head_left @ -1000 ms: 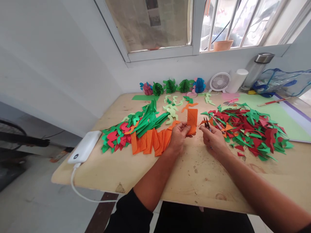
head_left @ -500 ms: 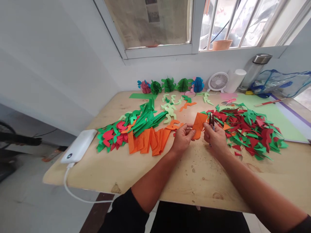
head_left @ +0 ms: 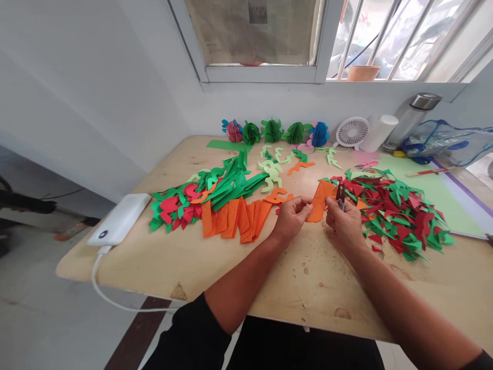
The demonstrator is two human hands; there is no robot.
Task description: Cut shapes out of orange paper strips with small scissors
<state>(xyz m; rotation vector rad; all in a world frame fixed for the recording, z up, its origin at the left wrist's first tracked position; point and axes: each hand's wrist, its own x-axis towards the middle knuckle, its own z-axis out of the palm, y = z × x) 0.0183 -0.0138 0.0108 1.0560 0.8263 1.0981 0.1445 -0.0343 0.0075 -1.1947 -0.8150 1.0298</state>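
Note:
An orange folded paper piece (head_left: pixel 319 203) is pinched at its lower left by my left hand (head_left: pixel 292 216), thumb on top. At its right edge is my right hand (head_left: pixel 345 221), closed around small scissors (head_left: pixel 341 194) whose dark blades point up and away from the paper. The thumb and finger of that hand also touch the paper's edge. To the left of my left hand lie several orange folded strips (head_left: pixel 234 218) in a row. Green folded strips (head_left: pixel 241 187) are piled behind them, with red and green cut shapes (head_left: pixel 177 208) alongside.
A heap of red and green scraps (head_left: pixel 400 210) lies right of my hands. A power bank (head_left: pixel 119 220) with a white cable sits at the left edge. Along the wall stand paper figures (head_left: pixel 272 131), a small fan (head_left: pixel 352 132) and a glass bottle (head_left: pixel 412 121). Light green cutouts (head_left: pixel 271 172) lie mid-table.
The camera view has shifted slightly, so the table's contents sit a little differently in the frame. Both hands keep hold of the orange paper, which looks slightly turned.

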